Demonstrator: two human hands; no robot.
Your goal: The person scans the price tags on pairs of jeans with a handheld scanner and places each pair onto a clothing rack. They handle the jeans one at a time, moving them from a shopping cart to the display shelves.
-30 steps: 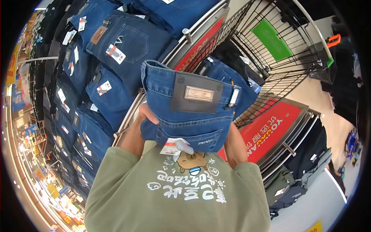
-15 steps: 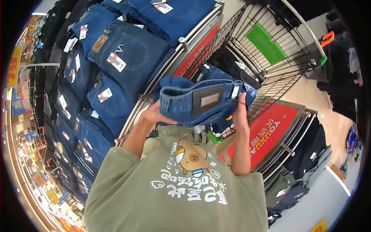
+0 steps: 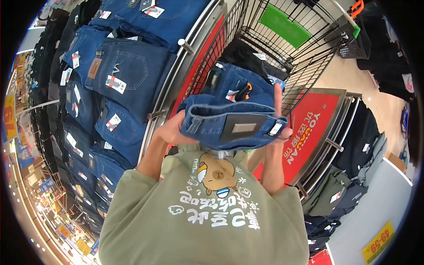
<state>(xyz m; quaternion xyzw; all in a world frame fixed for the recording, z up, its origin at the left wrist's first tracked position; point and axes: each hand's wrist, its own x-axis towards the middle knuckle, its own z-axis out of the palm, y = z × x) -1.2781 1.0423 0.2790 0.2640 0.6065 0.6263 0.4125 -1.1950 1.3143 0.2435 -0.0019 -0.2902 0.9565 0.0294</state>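
Note:
A pair of folded blue jeans [image 3: 207, 128] with a dark waistband patch and a small white tag is held up in front of my chest. My left hand [image 3: 173, 129] grips the left end of the jeans. At the right end, my right hand [image 3: 279, 121] holds them near the tag, with one finger pointing up. Just beyond, other blue jeans [image 3: 251, 78] lie in the shopping cart [image 3: 297, 66], with a black and orange object [image 3: 244, 91] on top of them.
Stacks of folded jeans [image 3: 145, 66] with tags fill the rack on the left, behind a metal rail [image 3: 187, 46]. A red sign [image 3: 309, 128] and a lower shelf of dark clothes [image 3: 329, 190] are at the right.
The held jeans have moved slightly down and toward me in view, uncovering more of the jeans and the black and orange object in the cart. My right index finger is now raised.

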